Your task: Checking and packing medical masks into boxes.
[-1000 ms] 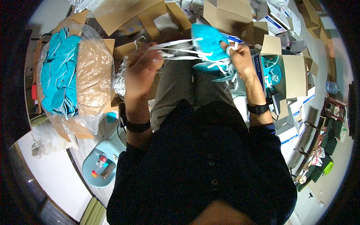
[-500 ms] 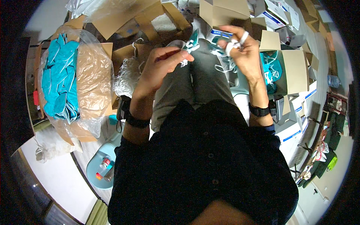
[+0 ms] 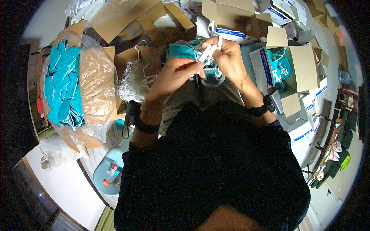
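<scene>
Over my lap, my two hands meet at a teal face mask [image 3: 182, 51] with white edging. My left hand [image 3: 171, 75] is closed, its thumb and fingers pinching the mask's near side. My right hand [image 3: 228, 57] grips white elastic straps [image 3: 208, 53], one loop of which runs up round its fingers. More straps and a bit of teal cloth hang below and behind the hands, partly hidden by them. Left of my left hand, a tangled heap of white elastic straps [image 3: 132, 82] fills a small carton.
At far left, a plastic-lined carton holds stacked teal mask pieces [image 3: 63, 86]. On the right stands an open carton [image 3: 302, 71] with strapped teal masks [image 3: 279, 69] inside. More cartons [image 3: 235, 15] crowd the far side. A blue stool [image 3: 101, 175] bears a plastic bottle [image 3: 111, 172].
My right hand has moved left and my hands have come together. The mask and straps, held apart before, are now gathered between them.
</scene>
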The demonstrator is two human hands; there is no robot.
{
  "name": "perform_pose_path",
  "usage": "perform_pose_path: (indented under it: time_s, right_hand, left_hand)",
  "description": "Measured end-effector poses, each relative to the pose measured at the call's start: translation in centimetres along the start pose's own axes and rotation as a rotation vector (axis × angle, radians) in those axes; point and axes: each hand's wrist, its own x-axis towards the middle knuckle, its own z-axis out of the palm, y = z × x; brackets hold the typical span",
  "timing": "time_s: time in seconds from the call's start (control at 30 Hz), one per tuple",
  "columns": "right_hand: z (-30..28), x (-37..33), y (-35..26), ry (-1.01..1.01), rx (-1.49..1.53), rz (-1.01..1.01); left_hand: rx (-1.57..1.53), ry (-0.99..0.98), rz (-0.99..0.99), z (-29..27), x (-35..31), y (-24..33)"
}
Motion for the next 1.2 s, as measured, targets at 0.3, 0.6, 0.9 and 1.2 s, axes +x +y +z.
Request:
perform_pose_path:
  time_s: [0.3, 0.6, 0.9, 1.2]
  right_hand:
    - [0.6, 0.6, -1.7, 0.293, 0.959, 0.707]
    - [-1.6, 3.4, 4.3, 0.294, 1.336, 0.793]
    - [-9.2, 7.5, 9.6, 0.29, 1.362, 0.568]
    - [-2.9, 4.1, -1.1, -0.225, 1.333, 0.423]
  left_hand:
    - [0.107, 0.165, 0.099, 3.6, 1.1, -3.5]
    - [0.114, 0.199, -0.1, 4.9, -2.6, -1.4]
    - [-0.039, 0.142, -0.14, 6.2, -8.9, -2.8]
    - [-0.637, 0.385, -0.056, 3.8, -5.2, -3.1]
